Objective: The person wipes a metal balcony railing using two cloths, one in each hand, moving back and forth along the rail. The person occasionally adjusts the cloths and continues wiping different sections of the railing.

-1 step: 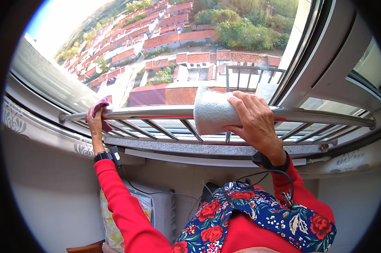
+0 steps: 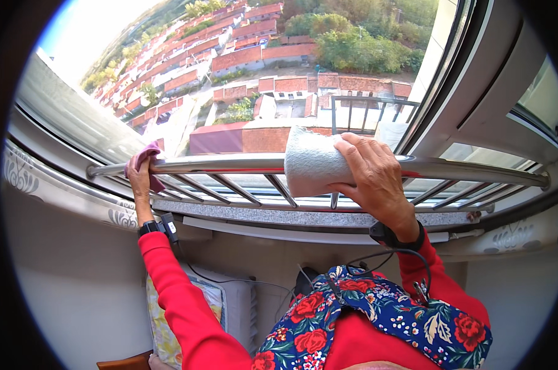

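A polished metal rail (image 2: pixel 229 163) runs across a large window. At its left end my left hand (image 2: pixel 140 176) is closed over a purple cloth (image 2: pixel 147 153), pressing it around the bar. Right of the middle, my right hand (image 2: pixel 371 176) grips a pale, textured cloth (image 2: pixel 316 161) between thumb and fingers. That cloth lies over the rail in a rounded, folded shape and hides the stretch of bar beneath it. Both wrists wear black bands, and thin black cables run from them.
Slanting metal bars (image 2: pixel 229 188) stand below the rail, above a speckled stone sill (image 2: pixel 272 216). A patterned curtain (image 2: pixel 29 172) hangs at the left. A padded grey seat (image 2: pixel 239 302) is below my left arm. Beyond the glass lie red-roofed houses (image 2: pixel 272 139).
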A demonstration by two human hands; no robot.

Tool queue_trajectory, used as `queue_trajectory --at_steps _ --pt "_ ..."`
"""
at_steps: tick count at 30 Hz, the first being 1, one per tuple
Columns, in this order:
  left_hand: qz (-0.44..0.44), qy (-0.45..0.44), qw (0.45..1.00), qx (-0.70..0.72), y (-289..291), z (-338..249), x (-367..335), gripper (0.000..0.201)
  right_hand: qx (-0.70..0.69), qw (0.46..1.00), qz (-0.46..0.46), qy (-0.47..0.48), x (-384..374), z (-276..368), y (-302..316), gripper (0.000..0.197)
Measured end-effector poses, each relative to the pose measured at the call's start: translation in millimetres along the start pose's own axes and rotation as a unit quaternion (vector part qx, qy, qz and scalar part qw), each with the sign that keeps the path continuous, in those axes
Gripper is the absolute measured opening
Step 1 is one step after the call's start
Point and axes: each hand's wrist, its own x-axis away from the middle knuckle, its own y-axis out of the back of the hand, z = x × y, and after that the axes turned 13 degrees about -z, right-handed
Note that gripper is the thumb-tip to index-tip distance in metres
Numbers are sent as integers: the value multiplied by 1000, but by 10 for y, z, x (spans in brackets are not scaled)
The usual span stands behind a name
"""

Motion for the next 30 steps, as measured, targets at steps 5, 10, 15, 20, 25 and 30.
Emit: queue_trajectory --at_steps 5,10,15,20,25,30 --pt "-48 -44 997 -30 -71 46 43 22 18 1000 13 5 -6 9 10 79" --pt "-123 -31 992 -18 -153 -10 145 26 41 999 10 7 11 44 5 84" --pt "-210 -30 977 -2 -273 -208 275 26 58 997 38 -16 -17 111 43 84" --pt "-252 -25 967 23 -316 -313 306 23 63 997 51 -19 -112 340 -168 84" --pt "-289 -62 955 24 -347 -337 309 21 63 997 46 -3 -274 722 -625 84" --pt "-284 -75 955 44 -346 -351 295 22 86 996 32 17 -438 1164 -1091 81"
